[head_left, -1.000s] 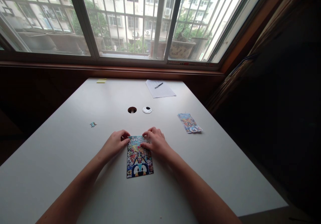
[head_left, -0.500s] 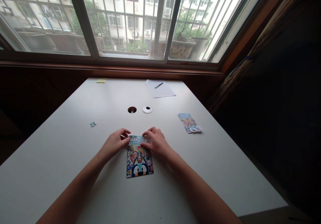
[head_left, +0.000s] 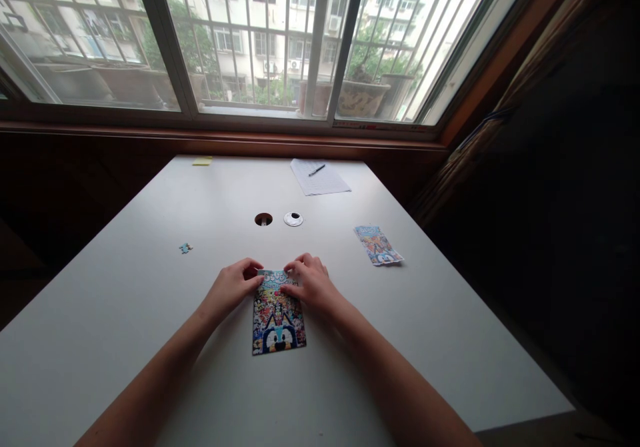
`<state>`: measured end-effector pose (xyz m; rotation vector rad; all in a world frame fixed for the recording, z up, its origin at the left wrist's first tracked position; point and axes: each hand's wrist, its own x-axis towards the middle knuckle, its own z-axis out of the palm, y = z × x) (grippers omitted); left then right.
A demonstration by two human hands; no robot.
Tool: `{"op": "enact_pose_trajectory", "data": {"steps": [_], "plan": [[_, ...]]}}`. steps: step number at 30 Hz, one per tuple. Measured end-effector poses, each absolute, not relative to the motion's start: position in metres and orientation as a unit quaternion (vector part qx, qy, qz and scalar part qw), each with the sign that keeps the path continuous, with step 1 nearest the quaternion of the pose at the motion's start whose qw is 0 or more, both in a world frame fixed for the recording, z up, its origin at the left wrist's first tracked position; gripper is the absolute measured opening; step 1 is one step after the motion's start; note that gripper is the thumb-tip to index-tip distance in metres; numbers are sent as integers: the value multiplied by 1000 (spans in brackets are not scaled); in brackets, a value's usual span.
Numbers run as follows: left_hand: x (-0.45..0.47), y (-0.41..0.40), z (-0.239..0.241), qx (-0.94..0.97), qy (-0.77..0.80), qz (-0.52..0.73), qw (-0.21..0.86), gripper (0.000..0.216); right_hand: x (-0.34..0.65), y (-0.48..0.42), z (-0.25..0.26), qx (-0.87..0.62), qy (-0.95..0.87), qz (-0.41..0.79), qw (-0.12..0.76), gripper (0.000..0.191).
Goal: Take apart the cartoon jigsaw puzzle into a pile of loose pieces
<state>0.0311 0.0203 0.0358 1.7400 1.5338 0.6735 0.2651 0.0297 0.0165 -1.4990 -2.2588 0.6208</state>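
Looking at a multicoloured rectangular jigsaw (head_left: 279, 323) flat on a smooth white table (head_left: 425, 340) — with bare left hand (head_left: 231, 288) curled at its far-left corner (can't tell if pinching it) and bare right hand (head_left: 315, 284) spread over its far-right corner.

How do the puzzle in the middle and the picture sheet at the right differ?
The puzzle looks darker; the sheet looks paler. The puzzle's edges are straight; the sheet's near edge is wavy. The left hand and right hand touch the puzzle; neither touches the sheet. Both show a blue face at the bottom.
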Motion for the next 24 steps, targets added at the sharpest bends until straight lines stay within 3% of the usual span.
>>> {"op": "enact_pose_trajectory", "data": {"steps": [24], "plan": [[28,21,29,664,590,281,364,31,266,28,17,-526,-805,209,179,45]]}}
